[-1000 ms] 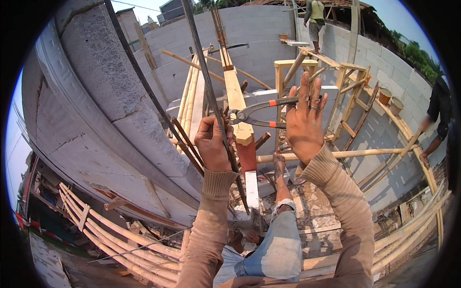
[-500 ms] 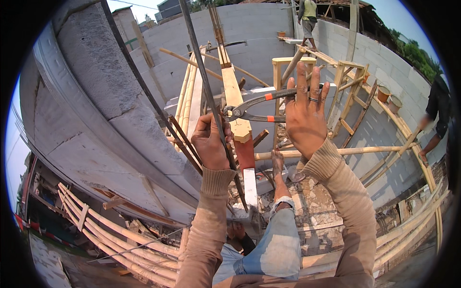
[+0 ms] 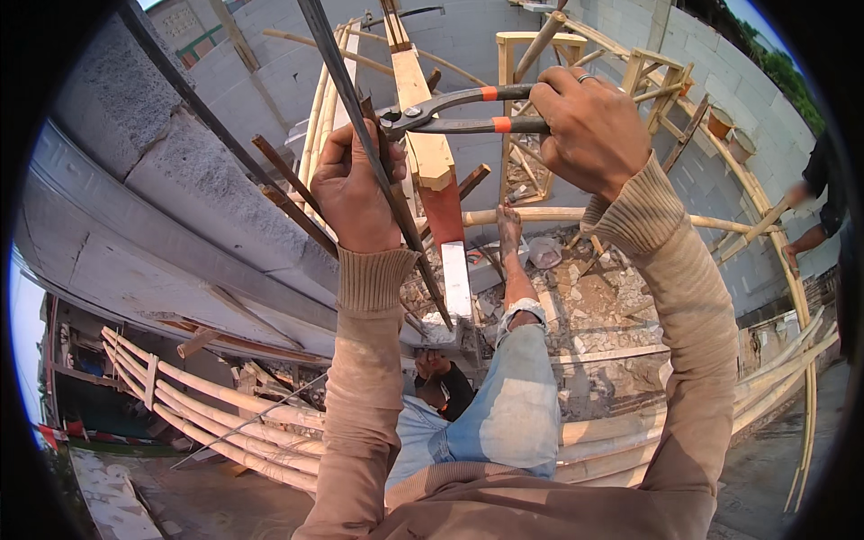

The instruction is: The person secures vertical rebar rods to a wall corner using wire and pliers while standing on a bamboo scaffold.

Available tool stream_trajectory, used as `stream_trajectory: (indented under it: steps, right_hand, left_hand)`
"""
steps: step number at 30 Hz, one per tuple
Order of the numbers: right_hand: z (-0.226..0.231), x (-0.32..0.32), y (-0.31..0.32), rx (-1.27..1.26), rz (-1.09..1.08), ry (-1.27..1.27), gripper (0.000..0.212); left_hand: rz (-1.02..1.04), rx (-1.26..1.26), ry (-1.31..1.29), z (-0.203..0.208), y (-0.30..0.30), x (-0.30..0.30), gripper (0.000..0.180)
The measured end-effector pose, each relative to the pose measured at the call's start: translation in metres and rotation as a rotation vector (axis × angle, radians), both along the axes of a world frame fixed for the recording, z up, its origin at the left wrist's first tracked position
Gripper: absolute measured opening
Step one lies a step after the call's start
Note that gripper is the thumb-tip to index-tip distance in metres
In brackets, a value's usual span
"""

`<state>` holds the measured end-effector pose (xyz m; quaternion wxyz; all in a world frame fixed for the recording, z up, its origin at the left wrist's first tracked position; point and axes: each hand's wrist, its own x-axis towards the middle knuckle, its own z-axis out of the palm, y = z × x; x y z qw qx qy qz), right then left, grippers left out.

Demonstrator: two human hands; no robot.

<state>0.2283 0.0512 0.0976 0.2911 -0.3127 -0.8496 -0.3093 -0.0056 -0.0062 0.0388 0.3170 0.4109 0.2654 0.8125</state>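
Note:
My left hand (image 3: 355,193) is closed around a dark upright steel bar (image 3: 328,54), thumb pointing up along it. Whether the fingers also pinch thin wire cannot be made out. A pair of long-handled pincers (image 3: 412,112) with orange bands reaches in from the right, its jaws against the bar just above my left fingers. My right hand (image 3: 594,130), a ring on one finger, grips both handle ends from above. Behind the pincers lies a pale wooden beam (image 3: 409,76).
A grey block wall with a ledge (image 3: 198,171) rises at the left. Bamboo poles (image 3: 252,432) cross below, over rubble (image 3: 585,297). Orange and grey buckets (image 3: 720,121) hang near a bamboo rail at the right. Another person (image 3: 819,198) is at the right edge; someone's dark sleeve (image 3: 457,391) shows below.
My right hand's spread fingers have closed around the pincers' handles, which have come nearer together. The view has tilted, so both hands and the pincers sit higher in the picture.

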Motion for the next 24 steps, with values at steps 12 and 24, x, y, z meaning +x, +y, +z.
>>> stream_trajectory:
  steps: [12, 24]
  right_hand:
    - [0.0, 0.003, -0.001, -0.821, 0.237, 0.051, 0.035]
    - [0.017, -0.018, -0.039, -0.83, 0.11, 0.163, 0.034]
  left_hand:
    - [0.019, 0.101, 0.033, -0.003, 0.007, -0.003, 0.018]
    - [-0.065, 0.101, -0.038, 0.013, 0.001, 0.015, 0.02]
